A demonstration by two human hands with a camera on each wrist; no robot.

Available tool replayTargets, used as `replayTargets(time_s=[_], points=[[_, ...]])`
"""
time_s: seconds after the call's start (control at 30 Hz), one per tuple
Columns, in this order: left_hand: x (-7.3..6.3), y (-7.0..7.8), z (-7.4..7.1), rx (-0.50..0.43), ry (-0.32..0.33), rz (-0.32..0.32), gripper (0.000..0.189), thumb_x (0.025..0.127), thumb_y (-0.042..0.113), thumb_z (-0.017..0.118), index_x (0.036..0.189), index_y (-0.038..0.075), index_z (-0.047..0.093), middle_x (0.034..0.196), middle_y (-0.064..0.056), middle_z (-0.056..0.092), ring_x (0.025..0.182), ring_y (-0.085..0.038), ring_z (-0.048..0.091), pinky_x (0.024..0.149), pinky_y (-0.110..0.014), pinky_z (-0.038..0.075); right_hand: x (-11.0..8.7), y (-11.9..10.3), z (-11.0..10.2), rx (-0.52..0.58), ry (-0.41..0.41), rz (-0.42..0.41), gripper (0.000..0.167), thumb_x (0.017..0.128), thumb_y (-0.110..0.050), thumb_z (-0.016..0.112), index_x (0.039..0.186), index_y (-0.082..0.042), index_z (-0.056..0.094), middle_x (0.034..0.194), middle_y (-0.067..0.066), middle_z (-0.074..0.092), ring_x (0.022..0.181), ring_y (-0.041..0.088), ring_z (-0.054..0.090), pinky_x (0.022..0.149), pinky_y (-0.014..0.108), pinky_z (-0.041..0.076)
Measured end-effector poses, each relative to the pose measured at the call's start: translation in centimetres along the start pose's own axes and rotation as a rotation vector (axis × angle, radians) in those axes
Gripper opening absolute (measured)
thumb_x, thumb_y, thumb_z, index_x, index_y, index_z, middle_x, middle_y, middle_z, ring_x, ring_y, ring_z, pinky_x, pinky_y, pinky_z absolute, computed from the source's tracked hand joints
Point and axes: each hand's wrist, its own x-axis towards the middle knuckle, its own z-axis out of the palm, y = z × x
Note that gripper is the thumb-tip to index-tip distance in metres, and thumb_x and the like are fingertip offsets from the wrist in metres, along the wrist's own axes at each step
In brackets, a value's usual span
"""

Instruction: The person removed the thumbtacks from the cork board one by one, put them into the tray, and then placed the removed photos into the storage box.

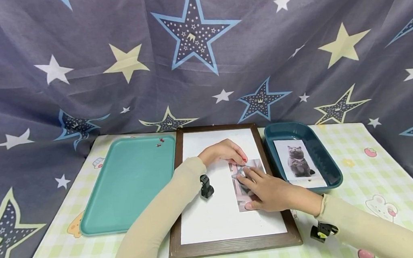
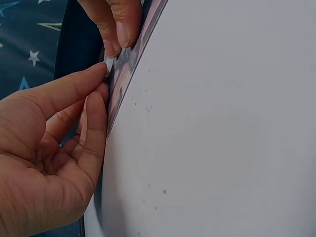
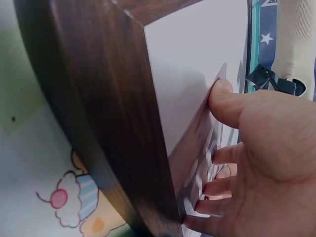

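Note:
A photo print [image 1: 240,197] with pink and grey tones lies on the right part of a white board [image 1: 207,216] in a dark brown wooden frame [image 1: 234,246]. My right hand [image 1: 275,190] rests on this photo with its fingers spread, thumb near the lower edge. At the photo's top edge, my left hand [image 1: 224,151] pinches a small red pushpin [image 1: 245,160] between thumb and forefinger; its point is hidden. In the left wrist view, the left fingertips meet the photo [image 2: 123,81] close beside the right fingers.
On the left, a teal tray [image 1: 123,188] carries red pushpins [image 1: 158,145] in its far right corner. A dark blue bin [image 1: 331,167] at the right contains a grey cat photo [image 1: 298,162]. Behind the checked tablecloth [image 1: 355,166] hangs a star-patterned curtain [image 1: 96,65].

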Motion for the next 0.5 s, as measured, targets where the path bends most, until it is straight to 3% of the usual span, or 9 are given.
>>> replayTargets(time_s=[0.27,0.5], points=[[-0.08,0.03,-0.12,-0.005,-0.003,-0.006,0.021,0.085,0.003,0.079,0.105,-0.004,0.076,0.079,0.004,0.074,0.069,-0.005,0.064,0.065,-0.016,0.054,-0.02,-0.12,-0.02,0.006,-0.007,0.007,0.080,0.099,-0.048,0.061,0.160,-0.006,0.030,0.166,0.026,0.021,0.153,0.049,0.022,0.116,0.064,0.038],[-0.04,-0.05,-0.10,-0.016,-0.007,0.007,0.021,0.086,0.002,0.078,0.105,-0.005,0.075,0.072,0.008,0.070,0.070,-0.004,0.064,0.065,-0.015,0.054,0.06,-0.05,0.03,0.000,-0.009,0.007,0.081,0.099,-0.049,0.061,0.160,-0.006,0.030,0.166,0.026,0.021,0.153,0.048,0.022,0.116,0.064,0.038]])
